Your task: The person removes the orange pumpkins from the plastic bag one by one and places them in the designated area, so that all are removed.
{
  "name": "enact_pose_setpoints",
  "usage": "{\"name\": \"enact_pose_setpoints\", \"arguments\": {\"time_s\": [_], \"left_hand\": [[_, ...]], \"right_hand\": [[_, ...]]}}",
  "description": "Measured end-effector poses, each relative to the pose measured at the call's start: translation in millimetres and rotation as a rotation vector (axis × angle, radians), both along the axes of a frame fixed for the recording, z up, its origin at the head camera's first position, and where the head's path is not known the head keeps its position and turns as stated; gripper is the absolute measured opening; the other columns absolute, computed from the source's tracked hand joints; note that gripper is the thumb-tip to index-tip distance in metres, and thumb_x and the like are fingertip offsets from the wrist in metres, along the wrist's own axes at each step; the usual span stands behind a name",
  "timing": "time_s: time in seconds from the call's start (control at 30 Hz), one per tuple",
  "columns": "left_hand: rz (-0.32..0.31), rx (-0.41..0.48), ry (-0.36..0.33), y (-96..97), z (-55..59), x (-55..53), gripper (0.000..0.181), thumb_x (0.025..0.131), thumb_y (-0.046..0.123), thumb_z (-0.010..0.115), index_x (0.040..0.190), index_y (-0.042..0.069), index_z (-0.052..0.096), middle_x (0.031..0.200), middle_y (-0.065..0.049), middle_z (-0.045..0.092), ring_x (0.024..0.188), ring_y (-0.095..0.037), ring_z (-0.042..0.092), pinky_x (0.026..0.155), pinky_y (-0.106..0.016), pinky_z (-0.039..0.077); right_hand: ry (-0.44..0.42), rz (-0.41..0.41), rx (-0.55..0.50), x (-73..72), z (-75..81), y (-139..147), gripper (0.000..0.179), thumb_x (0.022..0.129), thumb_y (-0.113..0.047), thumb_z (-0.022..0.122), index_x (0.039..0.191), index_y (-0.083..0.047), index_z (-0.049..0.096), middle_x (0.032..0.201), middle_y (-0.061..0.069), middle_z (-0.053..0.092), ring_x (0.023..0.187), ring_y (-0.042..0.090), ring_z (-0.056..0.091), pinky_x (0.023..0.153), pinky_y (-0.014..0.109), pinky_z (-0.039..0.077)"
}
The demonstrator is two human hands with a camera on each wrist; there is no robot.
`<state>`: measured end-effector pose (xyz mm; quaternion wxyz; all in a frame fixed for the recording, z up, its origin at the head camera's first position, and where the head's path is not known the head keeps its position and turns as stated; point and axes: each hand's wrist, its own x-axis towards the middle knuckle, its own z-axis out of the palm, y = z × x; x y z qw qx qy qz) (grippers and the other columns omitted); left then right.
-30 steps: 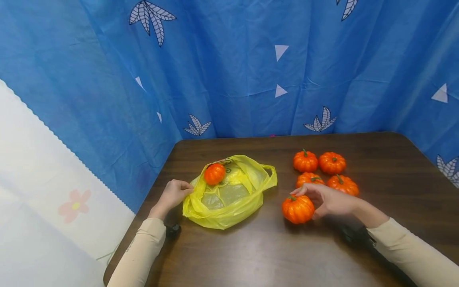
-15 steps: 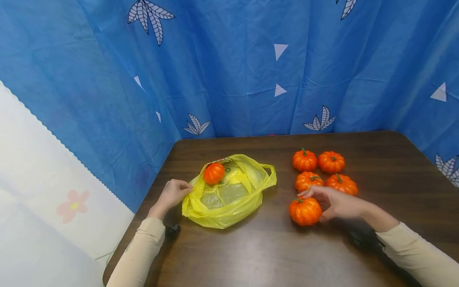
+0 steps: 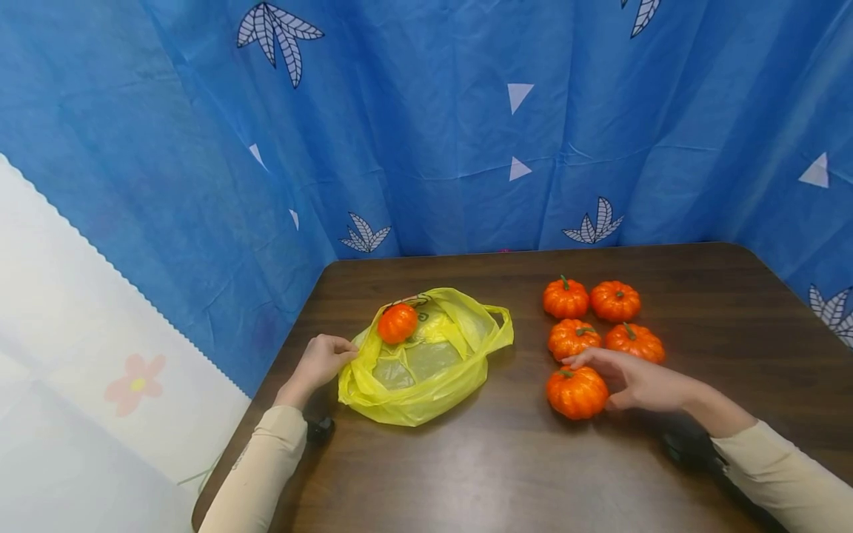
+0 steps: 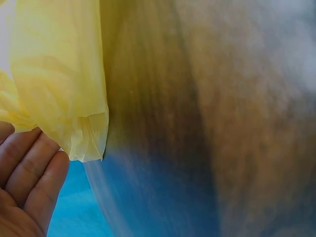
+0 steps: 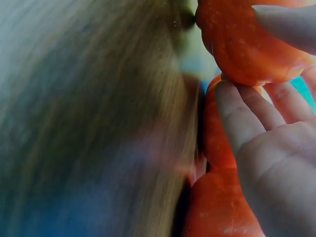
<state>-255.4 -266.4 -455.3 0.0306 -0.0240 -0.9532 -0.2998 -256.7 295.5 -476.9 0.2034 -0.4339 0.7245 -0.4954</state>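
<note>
My left hand (image 3: 323,364) pinches the left edge of a yellow plastic bag (image 3: 416,406), which lies spread with its mouth upward. One small orange pumpkin (image 3: 397,323) sits inside the bag at its far left. In the left wrist view, the bag's folded edge (image 4: 89,133) hangs beside my fingers (image 4: 47,182). My right hand (image 3: 643,381) grips another small pumpkin (image 3: 577,393), low over the table in front of the group. The right wrist view shows my thumb (image 5: 291,27) on one side of this pumpkin (image 5: 247,44) and fingertips on the other.
Several more pumpkins (image 3: 565,298) stand close together behind my right hand. All this is on a dark brown wooden table (image 3: 453,474). A blue curtain (image 3: 440,133) hangs behind its far edge, and a white cloth (image 3: 80,370) with a flower lies to the left.
My right hand has moved right with the pumpkin, away from the bag and nearer to the other pumpkins. The left hand and the bag have stayed where they were.
</note>
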Motion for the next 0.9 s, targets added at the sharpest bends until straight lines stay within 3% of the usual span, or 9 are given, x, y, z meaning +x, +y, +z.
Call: {"name": "enact_pose_setpoints", "arguments": {"time_s": [0.3,0.5,0.9], "left_hand": [[0.000,0.006,0.005,0.3,0.2,-0.2,0.013,0.090,0.010,0.071,0.095,0.001,0.078,0.096,-0.013,0.077,0.083,-0.021,0.066,0.077,-0.038,0.059],[-0.005,0.001,0.013,0.9,-0.2,0.9,0.013,0.089,0.010,0.071,0.095,0.000,0.078,0.096,-0.014,0.077,0.086,-0.023,0.068,0.079,-0.040,0.059],[-0.005,-0.007,0.004,1.0,0.9,0.7,0.014,0.090,0.011,0.071,0.095,0.001,0.078,0.096,-0.013,0.077,0.086,-0.023,0.068,0.078,-0.039,0.059]], "right_hand": [[-0.004,0.039,-0.025,0.4,-2.6,7.6,0.068,0.072,0.023,0.055,0.136,0.003,0.044,0.145,-0.017,0.049,0.132,-0.009,0.045,0.104,0.010,0.038],[-0.059,0.087,-0.069,0.0,-4.3,12.3,0.067,0.072,0.025,0.052,0.136,0.006,0.042,0.147,-0.014,0.050,0.134,-0.006,0.046,0.106,0.010,0.037],[-0.172,0.118,-0.044,-0.2,2.6,20.0,0.060,0.082,0.020,0.054,0.140,0.012,0.038,0.147,-0.009,0.052,0.133,-0.001,0.049,0.106,0.013,0.041]]}}
